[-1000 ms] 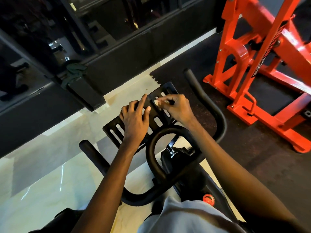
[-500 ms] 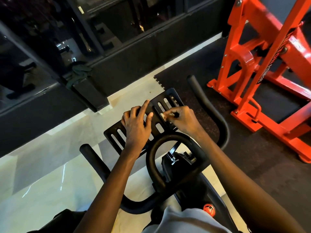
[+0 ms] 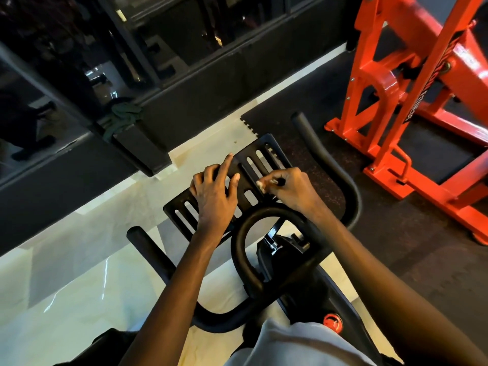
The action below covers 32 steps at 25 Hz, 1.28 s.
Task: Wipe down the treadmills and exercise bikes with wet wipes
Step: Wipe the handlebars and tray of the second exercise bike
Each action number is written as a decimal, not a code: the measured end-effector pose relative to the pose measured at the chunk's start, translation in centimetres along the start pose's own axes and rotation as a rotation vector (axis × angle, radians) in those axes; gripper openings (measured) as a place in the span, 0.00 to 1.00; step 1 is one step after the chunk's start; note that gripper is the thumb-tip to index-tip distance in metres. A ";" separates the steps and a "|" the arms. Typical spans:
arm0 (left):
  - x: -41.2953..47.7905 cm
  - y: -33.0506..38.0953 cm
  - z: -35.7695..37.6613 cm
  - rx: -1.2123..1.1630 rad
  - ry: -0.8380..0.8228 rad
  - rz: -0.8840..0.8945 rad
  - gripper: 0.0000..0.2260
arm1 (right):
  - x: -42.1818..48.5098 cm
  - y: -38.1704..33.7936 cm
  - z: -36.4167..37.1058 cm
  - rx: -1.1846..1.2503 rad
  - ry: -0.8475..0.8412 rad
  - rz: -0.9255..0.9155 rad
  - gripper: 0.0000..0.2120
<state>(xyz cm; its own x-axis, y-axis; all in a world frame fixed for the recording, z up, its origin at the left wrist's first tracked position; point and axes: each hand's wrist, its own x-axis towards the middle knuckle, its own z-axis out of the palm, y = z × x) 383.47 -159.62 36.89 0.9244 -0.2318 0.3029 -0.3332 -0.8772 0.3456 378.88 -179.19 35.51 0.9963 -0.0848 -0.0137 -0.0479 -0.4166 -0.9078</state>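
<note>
A black exercise bike stands below me, with curved handlebars point(image 3: 340, 178) and a slotted black tray point(image 3: 264, 154) at its front. My left hand point(image 3: 215, 191) rests on the tray's middle, fingers spread, some curled over its far edge. My right hand point(image 3: 290, 187) pinches a small bunched white wipe point(image 3: 260, 184) and presses it onto the slotted tray to the right of my left hand. Most of the wipe is hidden inside my fingers.
An orange steel gym machine point(image 3: 396, 107) stands on dark rubber matting at the right. A black-framed glass wall point(image 3: 184, 75) runs across the top, a dark green cloth point(image 3: 122, 116) lying on its ledge. Pale tiled floor point(image 3: 66, 273) lies to the left. A red knob point(image 3: 332, 322) sits low on the bike.
My right hand has slid the wipe back along the tray towards me. My left hand has stayed on the tray, its index finger now stretched forward.
</note>
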 end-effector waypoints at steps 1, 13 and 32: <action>0.0 0.0 0.0 0.001 -0.001 -0.003 0.22 | 0.5 -0.4 0.5 0.034 0.049 -0.029 0.09; 0.1 0.8 -0.2 -0.065 0.012 -0.068 0.22 | 0.7 0.6 -2.0 -0.189 -0.234 -0.011 0.06; -0.1 0.3 0.3 -0.091 0.068 -0.005 0.22 | 5.1 -2.6 2.0 -0.013 0.314 -0.152 0.09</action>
<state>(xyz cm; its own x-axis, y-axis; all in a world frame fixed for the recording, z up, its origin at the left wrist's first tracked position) 383.37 -159.96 36.69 0.9125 -0.1958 0.3591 -0.3469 -0.8357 0.4259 384.22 -176.76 37.00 0.9215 -0.2946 0.2530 0.0967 -0.4569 -0.8842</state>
